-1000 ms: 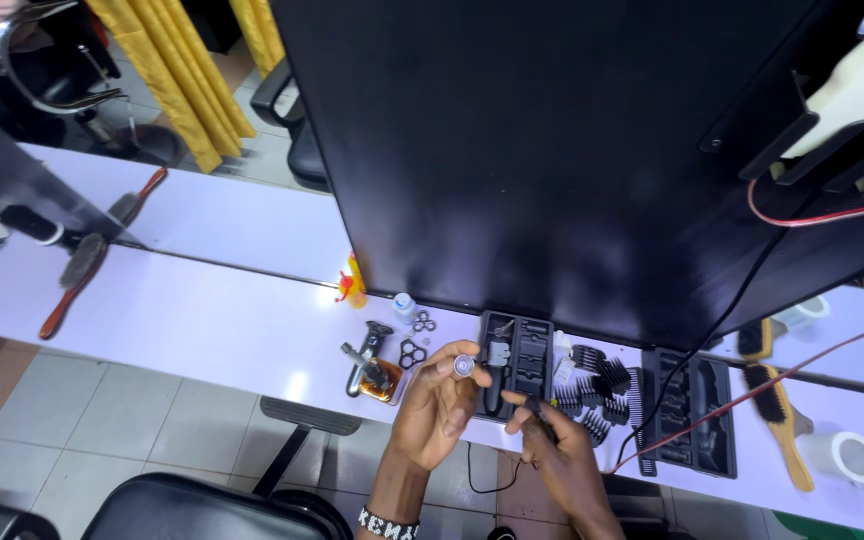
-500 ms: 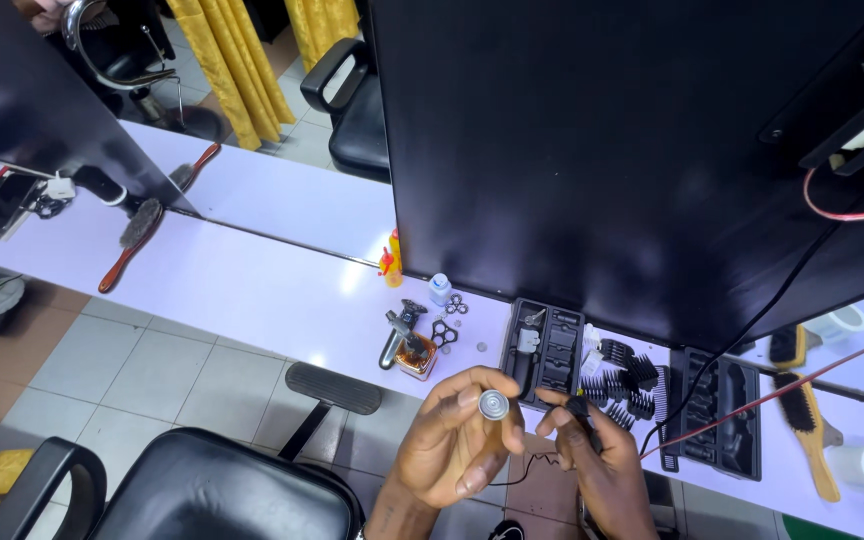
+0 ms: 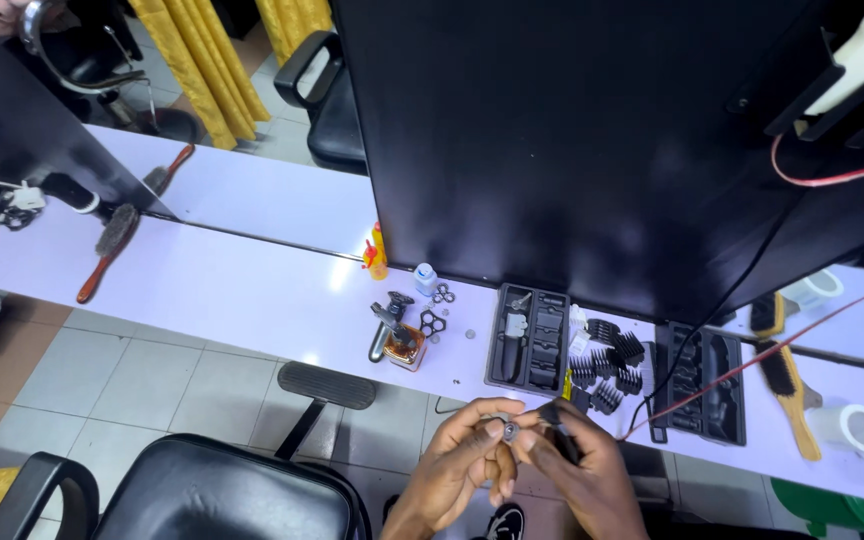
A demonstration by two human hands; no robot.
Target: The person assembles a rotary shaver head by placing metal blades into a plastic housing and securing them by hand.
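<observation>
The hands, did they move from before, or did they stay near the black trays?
Both hands, left and right, pulled back off the white shelf toward the person, bringing along a small round metal part. The black trays, comb guards and brushes stayed put.

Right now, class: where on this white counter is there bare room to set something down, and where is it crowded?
Free: the counter stretch between the wooden brush and the yellow bottle. Crowded: from the small metal parts through the black tray, the comb guards and the second tray.
</observation>
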